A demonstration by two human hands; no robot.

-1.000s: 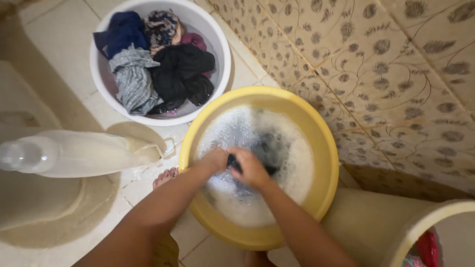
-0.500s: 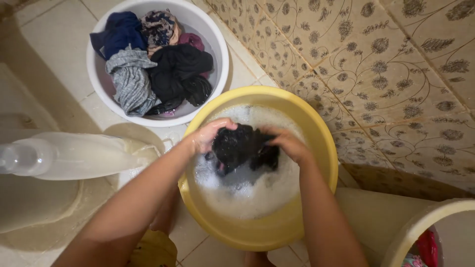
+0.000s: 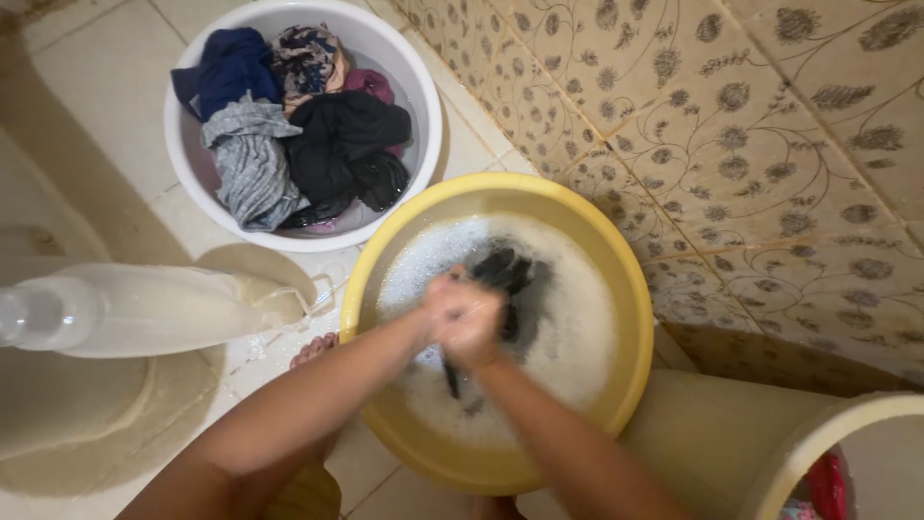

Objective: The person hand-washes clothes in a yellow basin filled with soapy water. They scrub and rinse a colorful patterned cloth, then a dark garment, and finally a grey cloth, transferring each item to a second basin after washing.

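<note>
A yellow basin (image 3: 616, 279) full of soapy foam stands on the tiled floor below me. A dark wet cloth (image 3: 512, 279) lies partly in the suds. My left hand (image 3: 441, 306) and my right hand (image 3: 478, 327) are pressed together over the basin's middle, both clenched on the near end of that cloth. The hands look blurred with motion. Part of the cloth is hidden under foam and under my fingers.
A white basin (image 3: 423, 87) holding several wrung clothes, dark blue, grey, black and patterned, sits at the upper left. A patterned tiled wall (image 3: 751, 144) runs along the right. A pale bucket rim (image 3: 828, 433) is at lower right. My bare toes (image 3: 316, 349) show beside the yellow basin.
Half a second ago my hands were apart, holding the cloth lifted above the foam. Now they have come together nearer to me, and the cloth is back down in the suds.
</note>
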